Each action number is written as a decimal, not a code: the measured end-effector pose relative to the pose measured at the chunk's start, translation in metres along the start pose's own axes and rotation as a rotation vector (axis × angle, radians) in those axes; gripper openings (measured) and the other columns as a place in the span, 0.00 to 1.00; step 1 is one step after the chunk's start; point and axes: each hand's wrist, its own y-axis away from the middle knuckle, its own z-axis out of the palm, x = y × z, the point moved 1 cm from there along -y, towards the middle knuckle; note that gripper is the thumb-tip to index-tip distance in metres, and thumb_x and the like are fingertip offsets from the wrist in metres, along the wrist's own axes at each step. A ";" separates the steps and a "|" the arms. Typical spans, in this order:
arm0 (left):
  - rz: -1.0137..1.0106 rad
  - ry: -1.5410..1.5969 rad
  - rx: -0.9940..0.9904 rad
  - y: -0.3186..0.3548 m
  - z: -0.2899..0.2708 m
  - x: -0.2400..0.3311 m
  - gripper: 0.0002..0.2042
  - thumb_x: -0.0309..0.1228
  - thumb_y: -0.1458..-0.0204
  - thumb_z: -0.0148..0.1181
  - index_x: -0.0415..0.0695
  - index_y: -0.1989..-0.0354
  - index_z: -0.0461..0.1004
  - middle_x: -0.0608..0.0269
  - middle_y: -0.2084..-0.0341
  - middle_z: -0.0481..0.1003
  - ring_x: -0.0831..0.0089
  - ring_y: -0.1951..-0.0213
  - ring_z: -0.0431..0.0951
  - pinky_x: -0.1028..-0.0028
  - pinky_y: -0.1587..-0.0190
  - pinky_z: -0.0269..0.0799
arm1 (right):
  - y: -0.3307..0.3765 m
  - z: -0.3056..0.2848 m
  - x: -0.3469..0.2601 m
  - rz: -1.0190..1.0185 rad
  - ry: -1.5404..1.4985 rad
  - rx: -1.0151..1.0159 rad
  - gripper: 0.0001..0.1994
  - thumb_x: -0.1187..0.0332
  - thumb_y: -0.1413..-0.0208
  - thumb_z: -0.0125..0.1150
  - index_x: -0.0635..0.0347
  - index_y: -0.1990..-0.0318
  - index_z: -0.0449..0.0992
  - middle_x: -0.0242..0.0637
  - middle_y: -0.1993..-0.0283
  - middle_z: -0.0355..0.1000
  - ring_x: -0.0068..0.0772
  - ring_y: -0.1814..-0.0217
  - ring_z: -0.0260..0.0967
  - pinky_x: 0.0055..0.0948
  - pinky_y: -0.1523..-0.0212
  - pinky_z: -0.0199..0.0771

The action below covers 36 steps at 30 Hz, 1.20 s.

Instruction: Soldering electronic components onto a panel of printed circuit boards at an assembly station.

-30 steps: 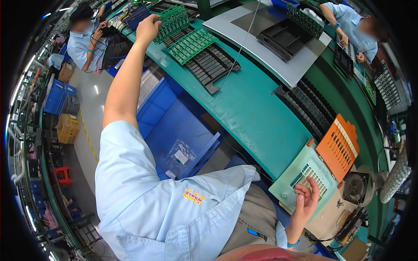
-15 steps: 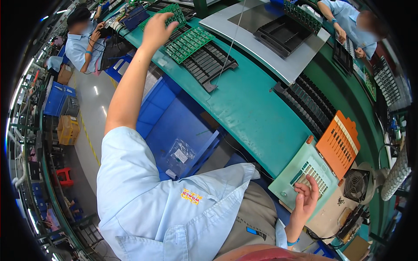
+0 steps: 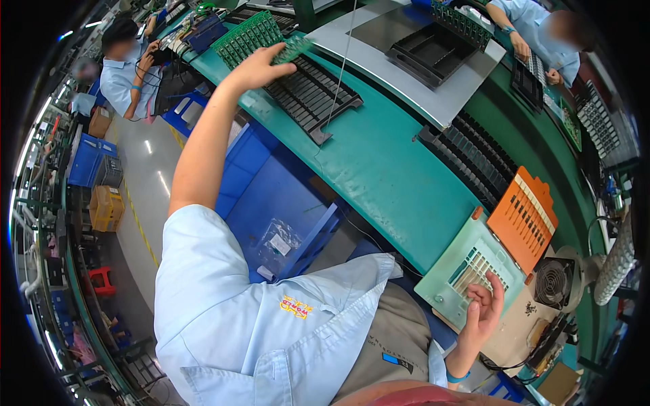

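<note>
A long green worktable [image 3: 386, 183] runs from far left to near right, with a broad grey metal sheet [image 3: 352, 44] at its far side. Below the near edge sits a deep blue plastic bin [image 3: 284, 193] holding a crumpled clear plastic bag [image 3: 276, 247] with a white label. At far left, a black plastic tray with rows of narrow slots [image 3: 315, 98] lies on the table. A shallow black tray divided into compartments [image 3: 430, 57] rests on the metal sheet, a green board panel [image 3: 467, 28] standing at its far right side. At near right lies a pale green fixture with a gridded recess [image 3: 447, 274], pale strips in some slots; an orange slotted lid [image 3: 523, 220] stands open beyond it.

Another green panel [image 3: 245, 42] stands behind the left hand [image 3: 261, 68], which grips a blurred, tilted green circuit-board panel [image 3: 295, 47] between thumb and fingers, above the slotted tray's far end. The right hand [image 3: 482, 311], half-curled and holding nothing visible, hovers over the fixture; contact cannot be told.
</note>
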 end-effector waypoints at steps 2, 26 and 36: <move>-0.120 0.507 0.041 0.006 -0.018 0.006 0.34 0.49 0.42 0.63 0.41 0.32 0.67 0.45 0.42 0.75 0.53 0.45 0.78 0.61 0.42 0.74 | 0.001 -0.001 0.001 0.001 0.012 0.011 0.32 0.63 0.38 0.63 0.66 0.30 0.62 0.47 0.29 0.62 0.37 0.45 0.70 0.30 0.43 0.69; -0.078 0.708 0.315 -0.010 -0.070 -0.021 0.14 0.30 0.36 0.54 0.39 0.46 0.77 0.58 0.58 0.83 0.68 0.61 0.83 0.69 0.57 0.77 | -0.005 0.010 -0.001 -0.065 0.154 -0.093 0.30 0.62 0.39 0.62 0.65 0.31 0.65 0.46 0.29 0.62 0.40 0.46 0.71 0.33 0.44 0.69; 0.042 -0.339 0.233 -0.064 -0.075 -0.042 0.17 0.31 0.43 0.60 0.41 0.46 0.78 0.53 0.65 0.83 0.52 0.64 0.82 0.59 0.58 0.77 | -0.004 0.004 0.003 -0.039 0.177 -0.085 0.30 0.63 0.39 0.62 0.66 0.32 0.66 0.45 0.31 0.62 0.40 0.46 0.71 0.34 0.43 0.69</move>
